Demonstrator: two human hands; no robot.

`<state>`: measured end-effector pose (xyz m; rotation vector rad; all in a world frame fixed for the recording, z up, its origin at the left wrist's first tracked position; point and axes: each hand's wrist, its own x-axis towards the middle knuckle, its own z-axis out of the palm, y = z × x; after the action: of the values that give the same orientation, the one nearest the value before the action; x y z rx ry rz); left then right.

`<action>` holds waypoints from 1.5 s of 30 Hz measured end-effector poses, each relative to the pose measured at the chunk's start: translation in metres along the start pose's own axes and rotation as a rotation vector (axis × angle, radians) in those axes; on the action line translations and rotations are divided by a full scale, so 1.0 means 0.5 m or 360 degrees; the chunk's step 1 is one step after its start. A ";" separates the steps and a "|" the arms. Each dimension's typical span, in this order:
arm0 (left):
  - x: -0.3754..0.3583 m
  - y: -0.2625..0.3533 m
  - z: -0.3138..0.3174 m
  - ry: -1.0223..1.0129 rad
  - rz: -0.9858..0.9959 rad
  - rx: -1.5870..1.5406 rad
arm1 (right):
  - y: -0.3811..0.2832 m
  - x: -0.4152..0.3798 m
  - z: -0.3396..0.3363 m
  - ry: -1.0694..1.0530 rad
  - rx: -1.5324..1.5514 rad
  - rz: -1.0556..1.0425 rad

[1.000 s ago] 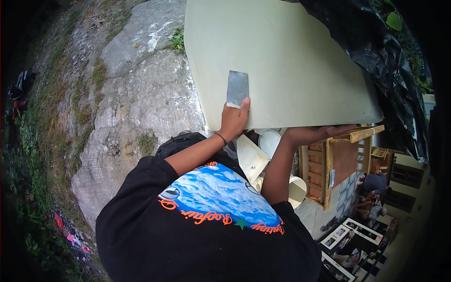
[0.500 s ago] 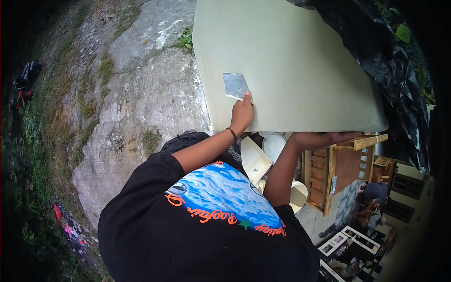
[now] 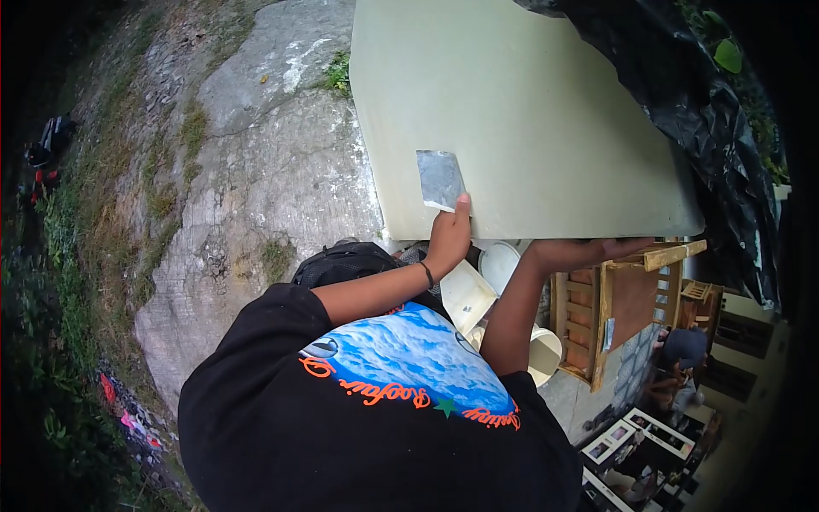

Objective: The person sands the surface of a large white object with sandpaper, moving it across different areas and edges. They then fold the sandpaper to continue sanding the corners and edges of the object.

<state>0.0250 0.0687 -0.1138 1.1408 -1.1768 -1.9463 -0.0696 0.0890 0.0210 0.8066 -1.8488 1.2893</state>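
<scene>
My left hand pinches a flat grey metal scraper by its lower edge, thumb on top. The scraper lies against the face of a large, smooth, pale grey-green panel, near the panel's lower left corner. A whitish strip shows along the scraper's lower edge. Under the panel's bottom edge is my right hand, fingers stretched out flat along that edge and partly hidden by it. It holds no tool that I can see.
Below the panel stand white buckets and a pale container. A wooden frame piece is on the right. Black plastic sheeting hangs beside the panel. Cracked concrete covers the left. Another person is farther off at right.
My left hand has moved down and slightly right over the panel with the scraper. My right hand remains at the bottom edge.
</scene>
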 end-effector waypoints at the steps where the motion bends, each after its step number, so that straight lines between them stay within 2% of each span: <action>1: -0.034 0.064 0.001 -0.0094 0.0056 0.0121 | 0.001 0.001 0.002 0.0012 -0.0080 -0.0049; 2: -0.064 0.100 0.004 -0.0188 0.0109 0.0237 | -0.009 0.005 0.003 0.0014 -0.0078 -0.0054; 3: -0.090 0.095 0.021 -0.0223 0.0442 0.0190 | -0.027 0.008 0.000 -0.0001 0.0101 0.0064; 4: -0.102 0.113 0.025 -0.0407 0.0596 0.0117 | -0.038 0.009 -0.002 -0.0021 0.0277 0.0187; 6: -0.097 0.134 0.034 -0.0237 0.1168 0.0136 | -0.032 0.004 -0.004 -0.0025 0.0239 0.0205; 7: -0.082 0.124 0.027 -0.0238 0.1174 0.0134 | -0.028 0.004 -0.003 -0.0014 0.0205 0.0218; 9: -0.037 0.070 -0.007 -0.0231 0.1431 0.0511 | -0.020 0.004 0.000 0.0004 0.0264 0.0197; 10: -0.010 0.043 -0.030 -0.0233 0.1434 0.0507 | -0.015 0.003 0.001 0.0010 0.0317 0.0181; 12: 0.025 0.016 -0.069 -0.0827 -0.0147 0.0495 | -0.008 0.000 -0.001 -0.0006 0.0186 0.0123; 13: 0.020 0.012 -0.062 -0.0820 -0.0142 0.0492 | -0.008 0.001 0.001 -0.0018 0.0059 0.0068; 15: -0.004 0.015 -0.026 -0.0542 0.0471 0.0223 | -0.018 0.004 0.003 -0.0013 0.0190 0.0101; 16: -0.030 0.060 0.005 -0.0119 0.1209 0.0246 | -0.023 0.003 0.001 -0.0023 0.0304 0.0140; 17: -0.047 0.109 0.017 -0.0171 0.1454 0.0255 | -0.028 0.003 -0.001 -0.0033 0.0300 0.0147; 18: -0.059 0.130 0.025 -0.0192 0.1550 0.0423 | -0.034 0.004 -0.003 -0.0037 0.0302 0.0201; 21: -0.038 0.118 0.025 -0.0170 0.1564 0.0266 | -0.036 0.002 -0.002 -0.0024 0.0361 0.0216; 24: 0.015 0.027 -0.045 -0.0351 0.1615 0.0711 | -0.021 0.002 -0.003 0.0004 0.0299 0.0151; 26: 0.045 -0.021 -0.080 -0.0365 0.1805 0.1070 | -0.020 0.000 -0.004 0.0010 0.0202 0.0124; 29: 0.033 0.036 -0.025 -0.0315 0.1972 0.0782 | -0.023 0.004 -0.004 -0.0015 0.0240 0.0133; 30: 0.021 0.069 -0.006 -0.0333 0.1973 0.0767 | -0.020 0.006 -0.004 0.0006 0.0285 0.0180; 33: -0.008 0.188 0.030 -0.0118 0.2303 0.0849 | -0.016 0.004 -0.005 0.0021 0.0328 0.0239; 36: -0.011 0.167 0.039 0.0001 0.2247 0.0906 | -0.012 0.001 -0.006 0.0037 0.0302 0.0295; 38: 0.016 0.065 0.003 -0.0077 0.2274 0.0954 | 0.002 -0.003 -0.006 -0.0035 0.0109 0.0188; 39: 0.025 0.010 -0.021 -0.0162 0.2151 0.1013 | -0.001 -0.002 -0.007 -0.0009 0.0099 0.0194; 40: 0.026 0.007 -0.031 -0.0246 0.2031 0.1072 | -0.009 -0.001 -0.006 -0.0016 0.0163 0.0210; 41: 0.033 0.006 -0.025 -0.0274 0.2050 0.1069 | -0.018 0.001 -0.005 -0.0022 0.0225 0.0223; 45: 0.009 0.154 0.022 -0.0132 0.2207 0.0916 | -0.046 0.006 -0.008 -0.0010 0.0535 0.0416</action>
<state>0.0171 0.0359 -0.0438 0.1992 -1.8844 -0.5909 -0.0516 0.0854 0.0356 0.7562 -1.8116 1.7985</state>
